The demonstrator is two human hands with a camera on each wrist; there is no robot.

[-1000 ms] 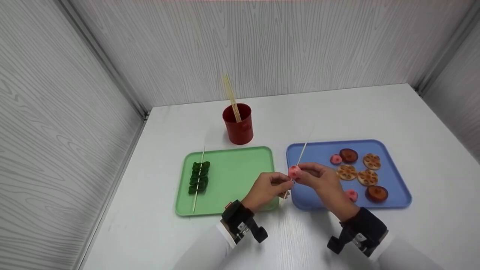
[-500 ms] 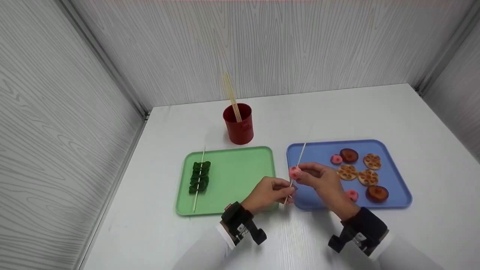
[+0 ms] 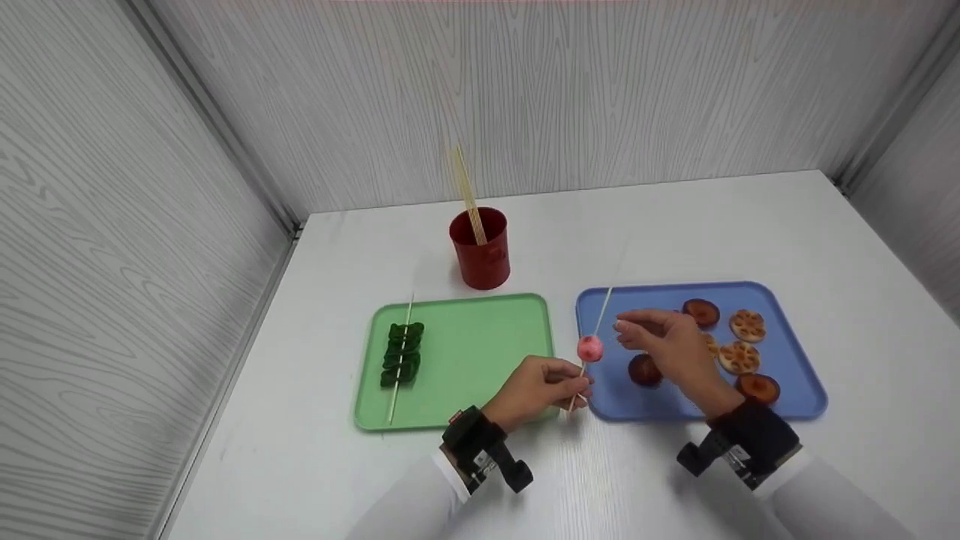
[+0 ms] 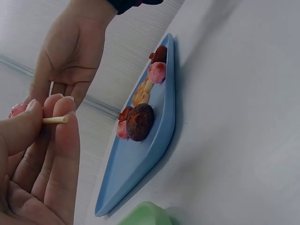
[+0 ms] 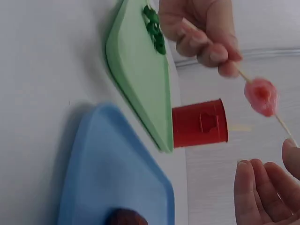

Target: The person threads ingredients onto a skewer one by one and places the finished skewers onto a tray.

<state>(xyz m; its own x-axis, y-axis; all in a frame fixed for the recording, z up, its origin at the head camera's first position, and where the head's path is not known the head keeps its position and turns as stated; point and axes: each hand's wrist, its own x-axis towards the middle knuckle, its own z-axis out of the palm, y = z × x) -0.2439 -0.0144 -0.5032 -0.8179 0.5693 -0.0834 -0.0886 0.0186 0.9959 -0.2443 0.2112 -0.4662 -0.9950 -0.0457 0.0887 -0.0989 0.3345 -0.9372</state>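
White tabletop (image 3: 300,360), grey wall (image 3: 540,97). Left hand (image 3: 535,390) pinches a skewer (image 3: 603,309) near its lower end, pink ball (image 3: 590,348) threaded midway, seen over the edge of the blue tray (image 3: 619,405). Right hand (image 3: 671,351) empty, fingers relaxed. Judged light, snappable (ball likely soft); grip below ball.

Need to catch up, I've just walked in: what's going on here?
A person's left hand pinches a pale wooden skewer bearing one round pink ball. The right hand is apart from it, over the blue rectangular tray, seemingly holding nothing. Brown round pieces and tan holed slices lie there. Another skewer, threaded with dark green pieces, lies on the green rectangular tray; more pale sticks stand in a red cylindrical cup.
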